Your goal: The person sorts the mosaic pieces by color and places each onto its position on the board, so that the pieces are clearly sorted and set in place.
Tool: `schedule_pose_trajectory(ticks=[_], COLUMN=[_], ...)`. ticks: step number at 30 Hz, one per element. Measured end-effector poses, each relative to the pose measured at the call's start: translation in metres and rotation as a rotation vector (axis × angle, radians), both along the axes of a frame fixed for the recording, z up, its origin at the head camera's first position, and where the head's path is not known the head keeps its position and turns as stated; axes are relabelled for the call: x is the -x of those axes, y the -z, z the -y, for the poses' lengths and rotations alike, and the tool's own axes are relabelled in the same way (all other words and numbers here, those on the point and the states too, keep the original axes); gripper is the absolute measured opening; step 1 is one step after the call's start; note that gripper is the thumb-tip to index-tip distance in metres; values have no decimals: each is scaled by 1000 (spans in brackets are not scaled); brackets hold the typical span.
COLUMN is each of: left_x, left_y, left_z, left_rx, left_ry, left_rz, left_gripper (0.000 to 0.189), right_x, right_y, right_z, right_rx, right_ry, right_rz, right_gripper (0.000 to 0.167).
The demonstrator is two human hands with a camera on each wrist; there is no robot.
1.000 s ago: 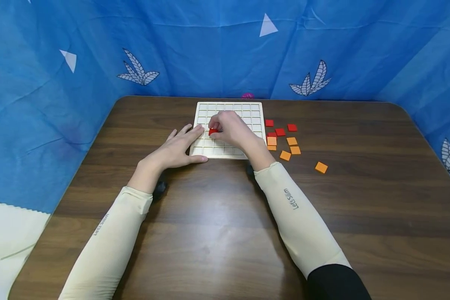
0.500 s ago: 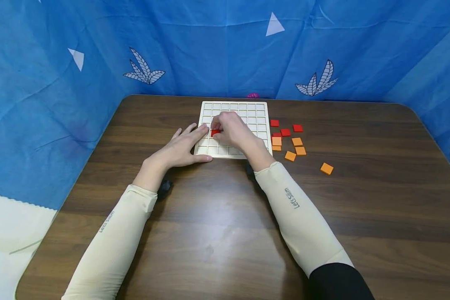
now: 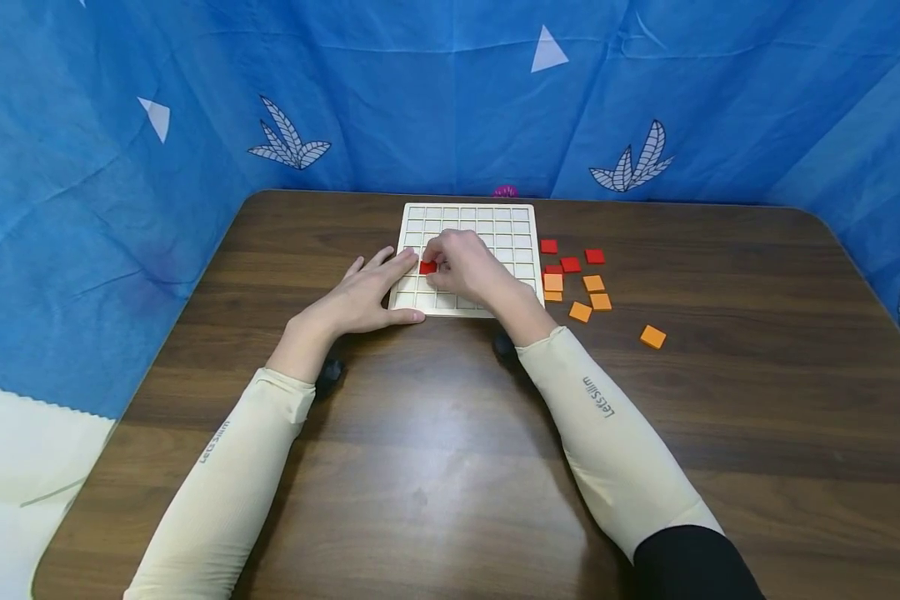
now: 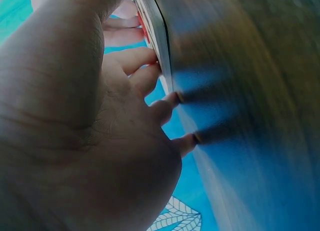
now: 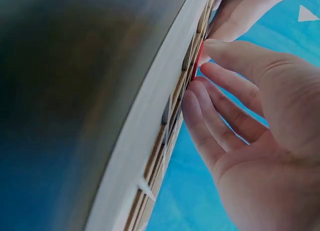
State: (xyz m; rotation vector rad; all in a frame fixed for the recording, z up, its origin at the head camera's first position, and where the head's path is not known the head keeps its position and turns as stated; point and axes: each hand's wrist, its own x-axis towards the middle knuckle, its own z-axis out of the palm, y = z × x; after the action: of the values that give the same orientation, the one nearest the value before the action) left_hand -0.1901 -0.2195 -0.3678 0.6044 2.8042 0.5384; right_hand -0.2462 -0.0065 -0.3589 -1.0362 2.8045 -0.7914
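Observation:
A white square board with a raised grid lies near the table's far edge. My left hand rests along its left side, fingers spread over the edge and the thumb at the front-left corner. Over the board's left part, the thumb and fingers of my right hand pinch a small square red tile. In the right wrist view this red tile lies flat against the grid, thumb tip and index finger at its sides. The left wrist view shows the left fingers at the board's edge.
Right of the board lie several loose red tiles and several orange tiles, some overlapping. One orange tile sits farther off to the right. A blue patterned cloth hangs behind the wooden table.
The head view has shifted slightly. My right hand has sunk a little toward me at the red tile, and its forearm has swung slightly right. The left hand keeps its place on the board.

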Motion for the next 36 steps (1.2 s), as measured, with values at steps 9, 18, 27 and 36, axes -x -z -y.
schedule_pose_trajectory(ticks=[9, 18, 27, 36], left_x=[-1, -2, -3, -2], left_y=[1, 5, 4, 4], left_z=[-1, 1, 3, 3], left_rx=[-14, -25, -39, -38], left_ry=[-6, -2, -2, 3], left_rz=[6, 4, 5, 7], left_gripper=[101, 101, 101, 103], right_x=[-5, -13, -17, -15], right_y=[-1, -1, -3, -5], right_z=[-11, -27, -59, -100], right_rx=[2, -8, -9, 4], right_ry=[16, 34, 82, 158], right_rz=[-25, -49, -65, -56], right_gripper=[22, 21, 20, 24])
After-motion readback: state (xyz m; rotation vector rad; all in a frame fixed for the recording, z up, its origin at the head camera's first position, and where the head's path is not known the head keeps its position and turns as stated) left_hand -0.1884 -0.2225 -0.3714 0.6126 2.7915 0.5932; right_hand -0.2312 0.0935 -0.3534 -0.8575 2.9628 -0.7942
